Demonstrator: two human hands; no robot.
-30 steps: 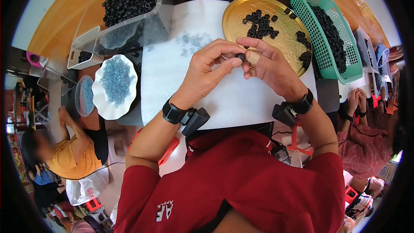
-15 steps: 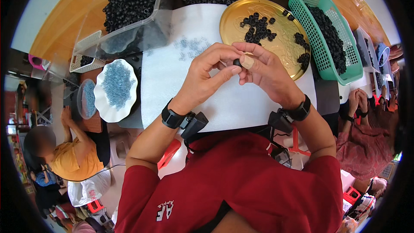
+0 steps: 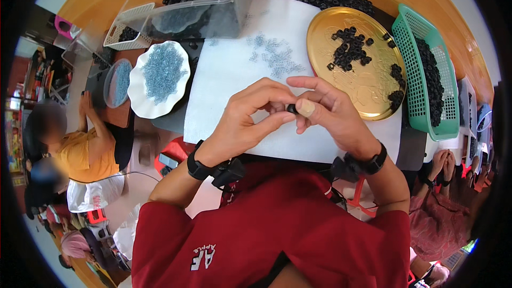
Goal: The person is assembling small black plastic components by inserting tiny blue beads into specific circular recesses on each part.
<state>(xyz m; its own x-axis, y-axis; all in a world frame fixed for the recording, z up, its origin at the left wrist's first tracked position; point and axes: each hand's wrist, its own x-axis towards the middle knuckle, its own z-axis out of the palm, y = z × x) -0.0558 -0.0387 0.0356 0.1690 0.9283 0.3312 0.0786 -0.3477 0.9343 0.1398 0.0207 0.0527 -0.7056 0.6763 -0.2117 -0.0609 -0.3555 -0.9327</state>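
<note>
Over the front of a white sheet point(image 3: 213, 85), both hands meet on a small black ring-like part point(image 3: 292, 109). My left hand point(image 3: 250, 117) pinches it between thumb and fingers. From the other side, my right hand point(image 3: 338, 114) closes its thumb, with a tan cover on the tip, and fingers against the same part. Whether a smaller piece sits in the fingers is hidden. Small clear-blue pieces point(image 3: 274, 56) lie scattered on the sheet beyond my hands. Similar black parts point(image 3: 349, 48) rest in clusters on a round gold tray point(image 3: 321, 48) to the right.
At left, a white scalloped plate point(image 3: 140, 93) holds a heap of clear-blue pieces. Behind it stands a clear plastic bin point(image 3: 218, 24) of black parts. A green basket point(image 3: 410, 69) with black parts stands right of the tray. Other people sit on both sides.
The view has shifted, so the table things appear lower and mostly farther right. My hands stay together on the black part, now nearer the sheet's front edge, with the right index finger straighter.
</note>
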